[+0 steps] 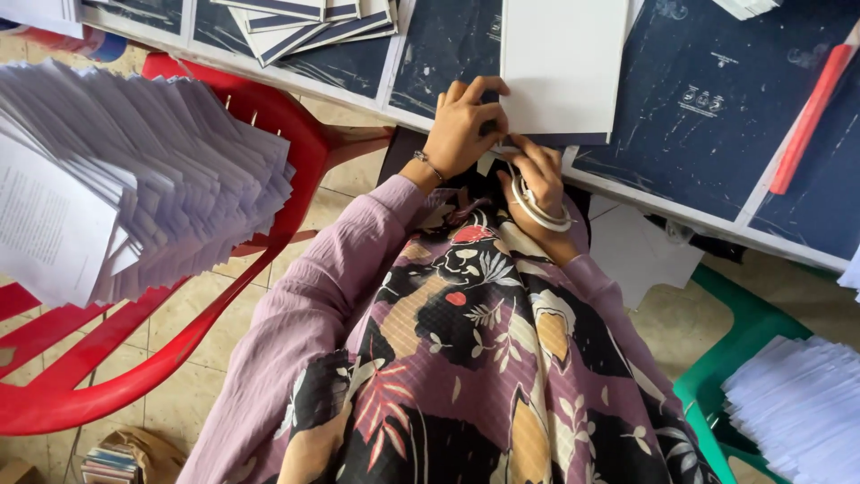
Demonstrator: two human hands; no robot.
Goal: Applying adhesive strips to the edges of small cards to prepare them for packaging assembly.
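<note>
**Both hands at near edge of white sheet**

White sheet (563,63) lies on dark table (717,99), long axis running away from person. Left hand (466,125) curls over its near-left corner, fingers pinched on edge. Right hand (536,175), w/ white bangles (537,211), closed just below near edge; can't tell what it holds.

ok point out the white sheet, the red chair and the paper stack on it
white sheet (563,63), head view, middle of its blank face
red chair (291,125), head view, curved rim beside the stack
paper stack (152,170), head view, fanned top sheets
</note>
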